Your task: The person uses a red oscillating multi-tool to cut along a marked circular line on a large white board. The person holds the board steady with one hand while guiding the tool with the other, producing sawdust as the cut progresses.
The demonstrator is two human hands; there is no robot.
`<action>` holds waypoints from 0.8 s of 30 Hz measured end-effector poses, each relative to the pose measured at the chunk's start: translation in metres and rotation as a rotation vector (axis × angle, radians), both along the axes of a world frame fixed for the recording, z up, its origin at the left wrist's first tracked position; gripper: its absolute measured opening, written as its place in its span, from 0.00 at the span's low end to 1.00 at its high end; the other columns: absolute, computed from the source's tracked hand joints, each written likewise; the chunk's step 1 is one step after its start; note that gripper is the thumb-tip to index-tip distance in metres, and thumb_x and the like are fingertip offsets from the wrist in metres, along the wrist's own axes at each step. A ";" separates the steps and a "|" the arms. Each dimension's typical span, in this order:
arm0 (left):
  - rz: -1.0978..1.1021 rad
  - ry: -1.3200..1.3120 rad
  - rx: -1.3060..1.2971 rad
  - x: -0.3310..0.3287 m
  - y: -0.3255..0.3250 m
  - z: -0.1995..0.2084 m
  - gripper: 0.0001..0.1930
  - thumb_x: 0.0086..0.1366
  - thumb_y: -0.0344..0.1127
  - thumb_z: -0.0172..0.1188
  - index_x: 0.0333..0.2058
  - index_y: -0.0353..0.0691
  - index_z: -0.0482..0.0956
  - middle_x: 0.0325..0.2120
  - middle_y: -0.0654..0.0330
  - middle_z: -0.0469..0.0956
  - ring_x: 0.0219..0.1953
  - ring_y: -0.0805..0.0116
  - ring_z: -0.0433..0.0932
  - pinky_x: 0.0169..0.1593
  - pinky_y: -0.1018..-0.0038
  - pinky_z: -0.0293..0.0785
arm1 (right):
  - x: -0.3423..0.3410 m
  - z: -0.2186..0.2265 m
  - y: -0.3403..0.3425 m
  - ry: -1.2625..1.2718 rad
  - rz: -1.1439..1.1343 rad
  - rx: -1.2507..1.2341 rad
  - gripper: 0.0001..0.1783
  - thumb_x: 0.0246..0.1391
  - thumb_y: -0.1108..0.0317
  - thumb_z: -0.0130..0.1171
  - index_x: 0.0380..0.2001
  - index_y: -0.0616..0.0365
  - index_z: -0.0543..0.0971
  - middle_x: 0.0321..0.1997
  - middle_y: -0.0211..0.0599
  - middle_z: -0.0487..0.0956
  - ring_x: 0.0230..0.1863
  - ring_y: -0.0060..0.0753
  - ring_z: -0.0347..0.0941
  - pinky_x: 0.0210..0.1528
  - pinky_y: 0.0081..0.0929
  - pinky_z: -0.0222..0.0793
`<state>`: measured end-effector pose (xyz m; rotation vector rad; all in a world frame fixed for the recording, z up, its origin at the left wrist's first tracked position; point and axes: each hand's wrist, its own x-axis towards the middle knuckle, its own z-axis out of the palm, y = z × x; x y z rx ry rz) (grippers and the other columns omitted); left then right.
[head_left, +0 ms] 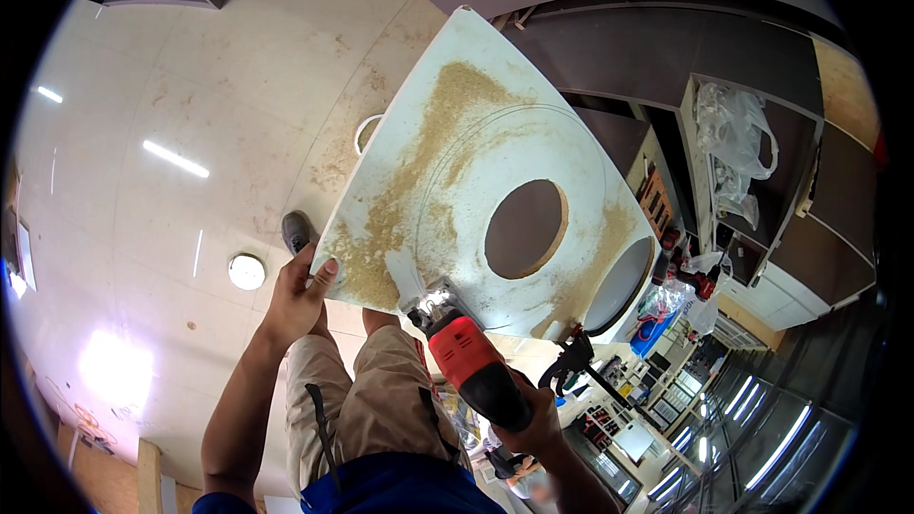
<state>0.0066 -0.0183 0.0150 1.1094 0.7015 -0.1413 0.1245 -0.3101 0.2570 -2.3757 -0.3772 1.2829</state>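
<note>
A white board (571, 157) with brown sawdust (386, 214) on its face lies before me. A round hole is cut through its middle, and a second round opening sits near its right edge. A curved pencil line is drawn around the middle hole. My left hand (300, 293) grips the board's near left corner, thumb on top and fingers beneath. In my right hand (535, 421) is a red and black jigsaw (468, 357), its metal shoe at the board's near edge. The blade is hidden. A black bar clamp (571, 359) sits at the board's near right edge.
White discs (247, 271) lie on the pale floor (133, 228), one partly behind the board. Dark panels (666, 48) stand beyond it. At right are a cabinet with plastic bags (738, 133), a red and black cordless drill (703, 283) and cluttered shelves. My shoe (298, 230) shows below the board.
</note>
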 end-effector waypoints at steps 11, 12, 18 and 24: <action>-0.019 0.009 -0.037 -0.002 -0.001 -0.002 0.18 0.77 0.44 0.57 0.51 0.32 0.77 0.39 0.62 0.81 0.44 0.77 0.72 0.51 0.77 0.69 | -0.007 0.002 -0.004 -0.017 -0.020 -0.043 0.33 0.43 0.71 0.69 0.56 0.68 0.78 0.42 0.53 0.86 0.43 0.43 0.87 0.45 0.35 0.81; -0.012 0.005 -0.039 -0.003 -0.001 -0.002 0.18 0.77 0.44 0.58 0.51 0.32 0.77 0.39 0.62 0.81 0.44 0.77 0.72 0.51 0.77 0.69 | -0.007 0.001 -0.004 -0.018 -0.023 -0.039 0.33 0.43 0.71 0.69 0.57 0.68 0.78 0.42 0.53 0.86 0.43 0.43 0.87 0.45 0.35 0.81; 0.016 -0.002 -0.019 0.000 -0.002 0.002 0.17 0.77 0.43 0.58 0.50 0.32 0.77 0.40 0.61 0.81 0.45 0.77 0.72 0.52 0.76 0.69 | -0.014 -0.002 0.000 -0.105 -0.123 0.009 0.17 0.37 0.68 0.70 0.34 0.59 0.81 0.25 0.44 0.82 0.27 0.48 0.83 0.32 0.36 0.77; -0.059 0.020 -0.026 0.000 0.001 0.007 0.17 0.79 0.40 0.52 0.56 0.32 0.75 0.46 0.62 0.81 0.50 0.76 0.73 0.56 0.75 0.69 | -0.014 0.000 0.003 -0.141 -0.112 -0.006 0.15 0.38 0.67 0.70 0.32 0.59 0.81 0.23 0.47 0.81 0.27 0.53 0.83 0.30 0.38 0.77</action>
